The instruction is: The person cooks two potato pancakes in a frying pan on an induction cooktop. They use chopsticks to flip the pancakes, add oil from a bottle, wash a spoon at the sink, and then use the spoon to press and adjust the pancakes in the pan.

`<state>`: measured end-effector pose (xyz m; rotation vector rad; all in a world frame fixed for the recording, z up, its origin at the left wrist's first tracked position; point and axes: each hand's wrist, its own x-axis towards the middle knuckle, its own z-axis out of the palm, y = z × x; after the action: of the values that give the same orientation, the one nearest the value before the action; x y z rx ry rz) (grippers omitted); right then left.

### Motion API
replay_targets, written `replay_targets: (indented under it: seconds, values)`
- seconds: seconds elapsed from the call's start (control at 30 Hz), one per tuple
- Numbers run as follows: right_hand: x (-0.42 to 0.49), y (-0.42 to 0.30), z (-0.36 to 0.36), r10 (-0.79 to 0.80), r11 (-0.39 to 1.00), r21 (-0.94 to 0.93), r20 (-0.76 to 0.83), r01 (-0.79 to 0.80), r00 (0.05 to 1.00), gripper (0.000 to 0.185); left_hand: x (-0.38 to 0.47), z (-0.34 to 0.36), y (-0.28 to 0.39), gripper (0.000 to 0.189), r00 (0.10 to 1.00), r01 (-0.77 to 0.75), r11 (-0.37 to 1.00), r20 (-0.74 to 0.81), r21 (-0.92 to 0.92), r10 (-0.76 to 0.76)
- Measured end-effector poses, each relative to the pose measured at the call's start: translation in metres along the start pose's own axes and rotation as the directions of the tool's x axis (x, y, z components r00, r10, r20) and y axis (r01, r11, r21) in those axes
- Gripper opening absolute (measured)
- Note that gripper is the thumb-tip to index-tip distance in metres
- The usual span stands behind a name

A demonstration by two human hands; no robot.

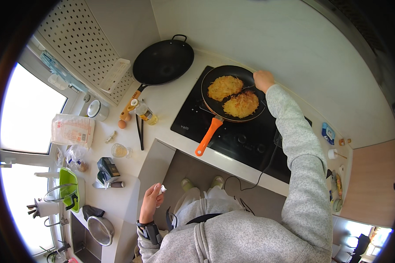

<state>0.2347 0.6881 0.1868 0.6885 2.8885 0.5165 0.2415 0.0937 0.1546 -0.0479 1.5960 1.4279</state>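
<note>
My right hand (263,80) is closed at the far right rim of a black frying pan (213,108). From its fingers a thin metal utensil (249,87) reaches in between two shredded fritters; its tip is hidden. One fritter (225,88) is pale golden, lying farther back. The nearer fritter (241,104) has a browned upper edge. An orange pan handle (209,136) points toward my body, untouched. Low in front of my waist, away from the counter, my left hand (152,199) grips a crumpled white tissue (162,190).
The pan sits on a black glass cooktop (187,120). A large wok (164,62) leans at the back left. Left on the counter are an oil bottle (145,113), black chopsticks (140,133), eggs (122,124) and a glass cup (120,150). A cable (266,167) hangs over the front edge.
</note>
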Motion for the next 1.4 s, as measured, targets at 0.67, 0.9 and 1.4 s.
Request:
replay_targets:
  seconds: [0.67,0.9,1.4]
  values:
    - [0.001,0.008,0.021,0.092,0.994,-0.056,-0.04,-0.094,0.995,0.015,0.001,-0.002,0.0,0.032,1.0,-0.003,1.0,0.005,0.017,0.003]
    - [-0.025,0.03,0.009,0.209,0.971,0.151,-0.167,-0.185,0.964,0.016,0.002,-0.002,0.001,0.031,1.0,-0.013,1.0,0.011,0.004,0.013]
    - [-0.195,-0.007,0.014,0.514,0.624,0.684,0.005,-0.378,0.858,0.018,0.057,0.043,0.039,0.036,0.987,-0.158,0.911,0.099,0.381,0.129]
